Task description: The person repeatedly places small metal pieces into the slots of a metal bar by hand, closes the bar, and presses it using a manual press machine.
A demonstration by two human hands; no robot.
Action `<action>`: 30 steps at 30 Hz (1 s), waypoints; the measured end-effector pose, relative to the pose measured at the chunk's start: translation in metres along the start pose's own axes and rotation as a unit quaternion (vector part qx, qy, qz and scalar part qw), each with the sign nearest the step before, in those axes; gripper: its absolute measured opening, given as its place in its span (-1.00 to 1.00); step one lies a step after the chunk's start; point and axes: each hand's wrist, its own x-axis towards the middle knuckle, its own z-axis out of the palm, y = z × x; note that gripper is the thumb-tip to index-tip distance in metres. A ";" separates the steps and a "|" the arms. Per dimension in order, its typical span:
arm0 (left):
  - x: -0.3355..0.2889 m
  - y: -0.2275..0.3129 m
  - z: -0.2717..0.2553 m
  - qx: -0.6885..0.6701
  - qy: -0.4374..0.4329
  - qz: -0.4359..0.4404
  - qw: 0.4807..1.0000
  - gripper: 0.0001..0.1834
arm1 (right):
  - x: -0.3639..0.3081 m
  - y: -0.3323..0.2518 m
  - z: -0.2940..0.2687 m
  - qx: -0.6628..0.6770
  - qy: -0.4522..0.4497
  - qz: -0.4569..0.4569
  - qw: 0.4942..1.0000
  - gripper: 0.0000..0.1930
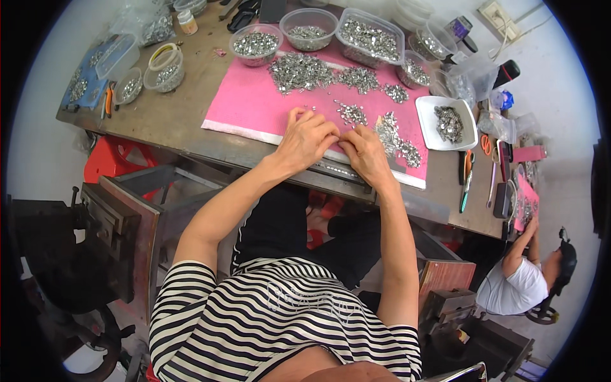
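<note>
Bench: its near edge runs below my hands; bare wood [184, 114] lies left of the pink cloth [245, 95], between it and the far-left tubs.
Cloth: its white near border [238, 131] passes under my wrists; pink shows between my left hand and the biggest heap.
Rectangular tub: far side, clear plastic [363, 58], well filled with silvery metal pieces [300, 73].
White tray: right [429, 121], one mound inside, bare around it.
Round tubs: two far left of the rectangular one [258, 62], both holding pieces; those far right overlap, some contents hidden.
Loose pieces: heaped on the cloth beyond my hands and beside my right one.
Left hand: [310, 137] fingertips and thumb drawn together.
Right hand: [368, 156] likewise, tips meeting the left's.
Between fingertips: hidden; I cannot tell whether a piece is pinched.
Pale row: [332, 168] at the near edge, too small to make out.
</note>
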 end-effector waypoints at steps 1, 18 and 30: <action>-0.004 0.003 -0.002 -0.014 -0.007 -0.009 1.000 -0.87 | 0.000 -0.001 0.001 0.013 0.017 -0.008 1.000 -0.92; -0.054 0.040 0.008 -0.095 0.033 -0.004 0.995 -0.56 | -0.060 -0.044 -0.015 0.035 0.081 0.039 0.995 -0.91; -0.061 0.034 0.014 -0.095 0.062 0.001 0.994 -0.51 | -0.079 -0.053 -0.013 -0.047 0.123 0.015 0.991 -0.70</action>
